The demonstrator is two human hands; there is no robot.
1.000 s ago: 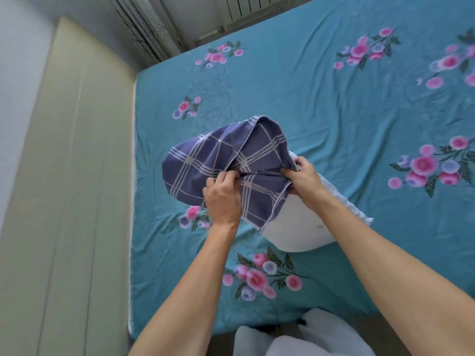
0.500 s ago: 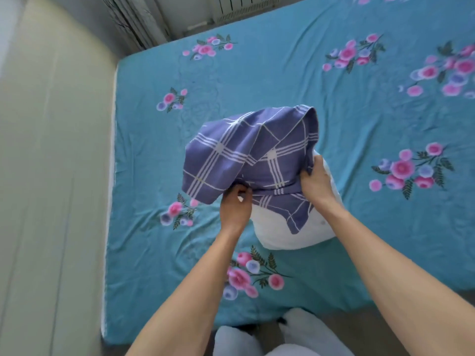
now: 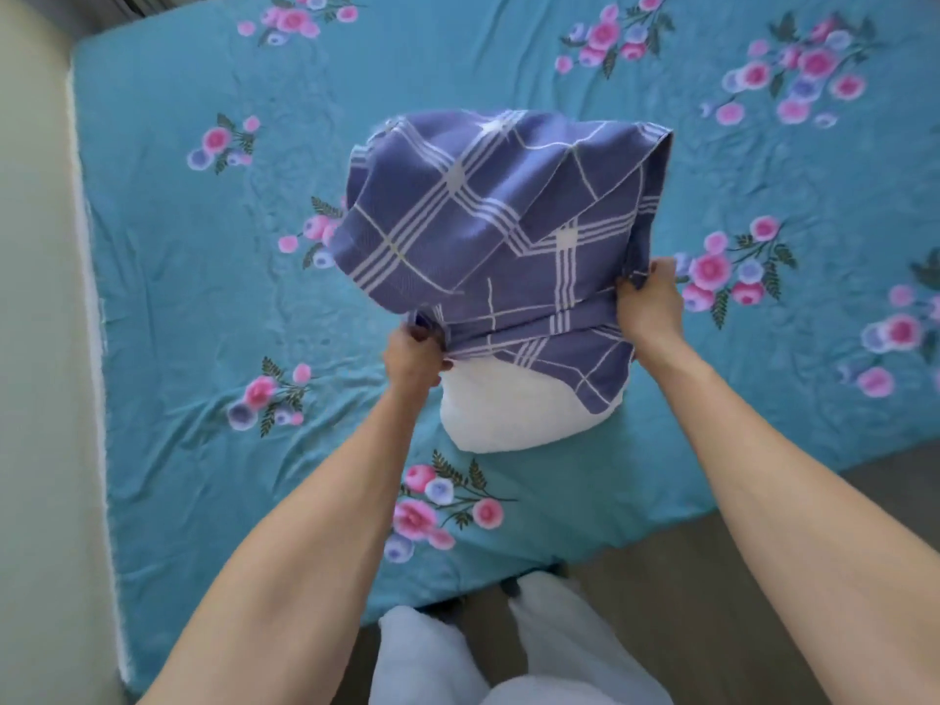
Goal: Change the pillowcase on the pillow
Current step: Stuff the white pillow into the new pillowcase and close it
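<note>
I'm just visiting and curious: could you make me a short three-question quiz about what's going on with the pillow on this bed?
1. True or false: the purple checked pillowcase already covers the whole white pillow.
2. What does the left hand grip?
A. the pillowcase's edge
B. the teal flowered bedsheet
C. nothing
3. Fill in: the right hand holds the pillowcase at the pillow's ____ side.

Key:
1. False; the pillow's near end is bare.
2. A
3. right
</note>
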